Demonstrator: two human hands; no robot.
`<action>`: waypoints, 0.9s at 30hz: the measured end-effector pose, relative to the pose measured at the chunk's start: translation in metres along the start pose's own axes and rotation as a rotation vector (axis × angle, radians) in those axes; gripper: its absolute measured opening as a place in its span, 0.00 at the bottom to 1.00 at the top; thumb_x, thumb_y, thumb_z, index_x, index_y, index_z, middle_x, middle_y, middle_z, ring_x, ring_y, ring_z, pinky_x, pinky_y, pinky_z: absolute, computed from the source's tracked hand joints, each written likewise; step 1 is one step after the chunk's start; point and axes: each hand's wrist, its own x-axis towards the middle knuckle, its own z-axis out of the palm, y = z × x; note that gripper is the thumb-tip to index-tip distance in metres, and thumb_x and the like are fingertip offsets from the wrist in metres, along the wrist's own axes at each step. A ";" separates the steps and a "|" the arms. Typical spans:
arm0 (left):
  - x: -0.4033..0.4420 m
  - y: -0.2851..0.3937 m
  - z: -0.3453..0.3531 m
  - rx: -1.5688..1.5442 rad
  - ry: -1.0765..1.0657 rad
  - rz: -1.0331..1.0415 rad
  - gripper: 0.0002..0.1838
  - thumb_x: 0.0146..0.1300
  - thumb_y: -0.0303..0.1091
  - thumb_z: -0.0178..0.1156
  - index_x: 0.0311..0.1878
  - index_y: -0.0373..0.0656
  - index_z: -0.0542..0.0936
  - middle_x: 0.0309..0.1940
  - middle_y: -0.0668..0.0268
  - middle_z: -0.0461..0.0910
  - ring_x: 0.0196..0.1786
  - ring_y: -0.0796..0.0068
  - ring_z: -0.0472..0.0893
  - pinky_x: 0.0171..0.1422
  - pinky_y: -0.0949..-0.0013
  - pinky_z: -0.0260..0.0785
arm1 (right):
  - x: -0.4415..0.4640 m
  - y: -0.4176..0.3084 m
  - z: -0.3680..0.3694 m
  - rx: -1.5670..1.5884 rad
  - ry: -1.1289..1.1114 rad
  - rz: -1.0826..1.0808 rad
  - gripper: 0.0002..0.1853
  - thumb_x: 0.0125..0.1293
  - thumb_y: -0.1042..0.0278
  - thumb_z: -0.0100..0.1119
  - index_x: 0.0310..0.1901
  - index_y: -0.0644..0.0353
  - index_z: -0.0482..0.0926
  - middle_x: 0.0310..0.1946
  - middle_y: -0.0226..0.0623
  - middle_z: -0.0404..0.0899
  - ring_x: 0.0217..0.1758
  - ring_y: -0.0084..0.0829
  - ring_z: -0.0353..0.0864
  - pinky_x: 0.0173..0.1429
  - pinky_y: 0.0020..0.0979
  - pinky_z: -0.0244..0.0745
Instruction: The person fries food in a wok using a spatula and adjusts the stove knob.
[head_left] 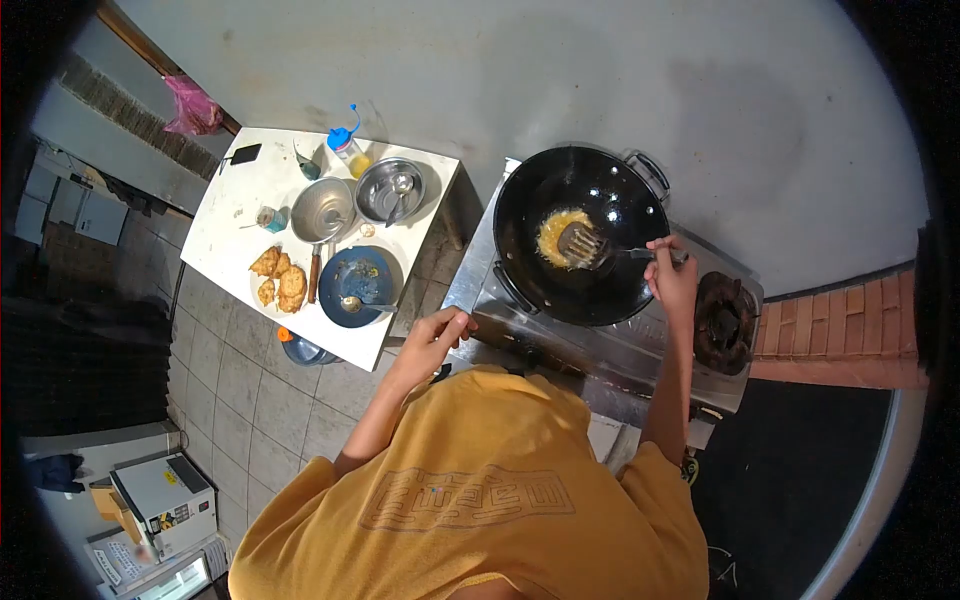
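My right hand is closed round the handle of a slotted metal spatula, whose head lies in a black wok. A patch of yellow frying food sits under and beside the spatula head. The wok stands on a metal gas stove. My left hand is near the stove's front left edge, its fingers curled together. Whether it grips anything there is too small to tell.
On the left, a white table bears a plate of fried pieces, a saucepan, a metal bowl, a dark blue bowl and a blue-capped bottle. An unused burner is right of the wok.
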 end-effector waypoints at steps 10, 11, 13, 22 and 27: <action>-0.001 0.006 0.004 0.002 -0.029 -0.001 0.21 0.77 0.45 0.49 0.41 0.35 0.82 0.28 0.69 0.77 0.32 0.80 0.73 0.39 0.73 0.67 | -0.004 -0.005 -0.003 -0.062 -0.007 -0.003 0.10 0.73 0.65 0.53 0.35 0.59 0.78 0.13 0.29 0.73 0.10 0.16 0.64 0.14 0.23 0.54; -0.001 0.006 0.004 0.002 -0.027 -0.001 0.21 0.77 0.45 0.49 0.41 0.35 0.82 0.28 0.69 0.77 0.32 0.80 0.73 0.39 0.73 0.67 | -0.007 -0.012 -0.002 -0.091 -0.013 -0.025 0.11 0.73 0.65 0.53 0.34 0.60 0.77 0.13 0.28 0.72 0.11 0.16 0.65 0.16 0.23 0.56; -0.002 0.005 0.004 0.003 -0.018 -0.001 0.21 0.77 0.45 0.49 0.41 0.35 0.82 0.28 0.69 0.77 0.32 0.80 0.73 0.39 0.73 0.67 | -0.010 -0.021 -0.001 -0.121 -0.018 -0.048 0.11 0.73 0.64 0.53 0.33 0.60 0.77 0.13 0.27 0.71 0.13 0.16 0.66 0.18 0.23 0.58; -0.006 0.000 0.003 0.014 0.006 -0.008 0.21 0.77 0.45 0.50 0.41 0.35 0.82 0.27 0.68 0.77 0.32 0.79 0.73 0.38 0.72 0.68 | -0.026 -0.064 0.001 -0.405 0.081 -0.363 0.13 0.72 0.64 0.57 0.35 0.68 0.78 0.20 0.28 0.68 0.26 0.16 0.64 0.30 0.24 0.62; -0.008 0.002 0.002 0.001 0.016 -0.007 0.21 0.77 0.45 0.50 0.41 0.35 0.82 0.27 0.68 0.77 0.32 0.79 0.73 0.39 0.73 0.68 | -0.027 -0.076 -0.010 -0.475 0.128 -0.316 0.14 0.72 0.64 0.58 0.36 0.69 0.77 0.21 0.33 0.70 0.28 0.18 0.64 0.34 0.26 0.66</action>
